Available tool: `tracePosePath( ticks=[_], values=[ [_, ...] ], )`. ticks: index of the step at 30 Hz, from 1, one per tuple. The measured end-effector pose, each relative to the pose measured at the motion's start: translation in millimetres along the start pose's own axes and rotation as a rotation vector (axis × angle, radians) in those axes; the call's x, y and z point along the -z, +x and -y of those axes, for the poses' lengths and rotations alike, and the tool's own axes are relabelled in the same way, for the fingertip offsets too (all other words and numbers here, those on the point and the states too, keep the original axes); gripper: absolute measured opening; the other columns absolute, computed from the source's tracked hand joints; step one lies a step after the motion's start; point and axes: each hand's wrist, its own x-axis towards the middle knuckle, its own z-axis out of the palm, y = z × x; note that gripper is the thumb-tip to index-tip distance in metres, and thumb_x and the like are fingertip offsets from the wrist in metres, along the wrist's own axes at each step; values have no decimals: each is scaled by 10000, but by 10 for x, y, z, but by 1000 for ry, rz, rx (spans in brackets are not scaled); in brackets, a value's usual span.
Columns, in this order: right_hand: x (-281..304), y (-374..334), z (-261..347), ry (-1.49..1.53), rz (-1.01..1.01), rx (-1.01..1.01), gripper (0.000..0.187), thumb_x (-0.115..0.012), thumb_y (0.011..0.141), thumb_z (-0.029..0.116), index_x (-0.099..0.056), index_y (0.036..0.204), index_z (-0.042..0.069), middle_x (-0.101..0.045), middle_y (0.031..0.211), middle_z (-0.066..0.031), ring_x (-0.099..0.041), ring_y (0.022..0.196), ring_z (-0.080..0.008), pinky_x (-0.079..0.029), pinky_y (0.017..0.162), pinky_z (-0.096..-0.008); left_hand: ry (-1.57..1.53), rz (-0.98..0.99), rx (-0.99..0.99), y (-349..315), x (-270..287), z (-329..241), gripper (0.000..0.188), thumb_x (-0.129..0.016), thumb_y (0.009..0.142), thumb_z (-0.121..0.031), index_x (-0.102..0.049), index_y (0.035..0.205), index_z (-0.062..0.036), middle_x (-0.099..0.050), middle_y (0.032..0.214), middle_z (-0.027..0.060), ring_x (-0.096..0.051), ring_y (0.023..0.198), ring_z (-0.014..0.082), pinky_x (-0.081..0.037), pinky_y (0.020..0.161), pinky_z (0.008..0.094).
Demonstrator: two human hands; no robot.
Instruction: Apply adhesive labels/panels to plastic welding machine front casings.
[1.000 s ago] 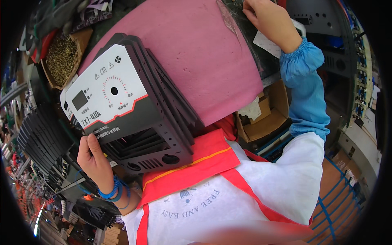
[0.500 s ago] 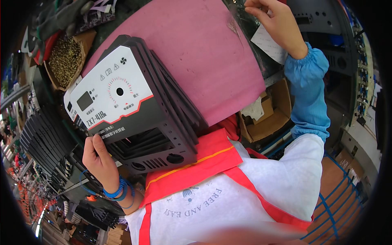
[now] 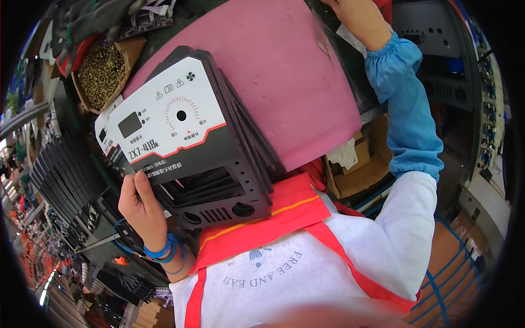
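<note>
A stack of dark grey metal front panels (image 3: pixel 216 158) stands tilted in front of me; the nearest has a white, red-edged label with a dial scale, a small display window and a round hole. My left hand (image 3: pixel 143 210) is closed at the left edge of this panel, its fingertips on the rim. At the top right, my right hand (image 3: pixel 361 22) reaches beyond the pink mat (image 3: pixel 284 71), above a white paper sheet (image 3: pixel 350 37). Its fingers are mostly cut off by the picture's upper edge.
A cardboard box of small brass-coloured parts (image 3: pixel 101 76) stands at the upper left, near dark gloves (image 3: pixel 93 22). Another row of dark panels (image 3: pixel 63 172) is at the left. An open carton (image 3: pixel 363 172) sits below the mat's right side; a grey panel (image 3: pixel 424 33) stands far right.
My right hand has moved up and a little left, so its fingers now leave the picture. The view has shifted slightly; my left hand stays at the panel's edge.
</note>
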Motion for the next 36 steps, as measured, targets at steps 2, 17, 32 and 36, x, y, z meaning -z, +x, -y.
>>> tracePosePath(
  ticks=[2,17,32,36],
  values=[
    [-45,115,84,-583,284,-285,125,-612,734,145,-639,721,24,-596,718,-173,-587,749,-333,-465,698,-402,-18,1,12,1,5,9,336,-476,958,-207,-398,710,6,-283,598,5,-247,577,84,-221,489,248],
    [139,354,92,-554,605,-366,128,-544,704,64,-617,737,-36,-611,709,-230,-623,708,-373,-500,626,-412,44,29,3,-89,80,23,283,-525,928,-198,-480,741,9,-374,579,56,-314,543,124,-281,481,272],
    [842,-4042,1217,-487,360,-1535,273,-586,816,228,-602,1029,59,-640,944,-161,-611,921,-313,-465,769,-398,-51,73,110,-296,36,5,203,-615,867,-137,-444,829,-35,-375,700,-46,-321,611,30,-251,520,188],
    [490,-5078,1121,-926,361,-1606,441,-512,860,440,-558,1168,128,-552,1185,-148,-518,1104,-320,-358,915,-520,23,-10,85,-340,-41,-97,245,-621,867,-159,-430,773,-38,-362,680,-49,-309,604,31,-242,517,184]
  ],
)
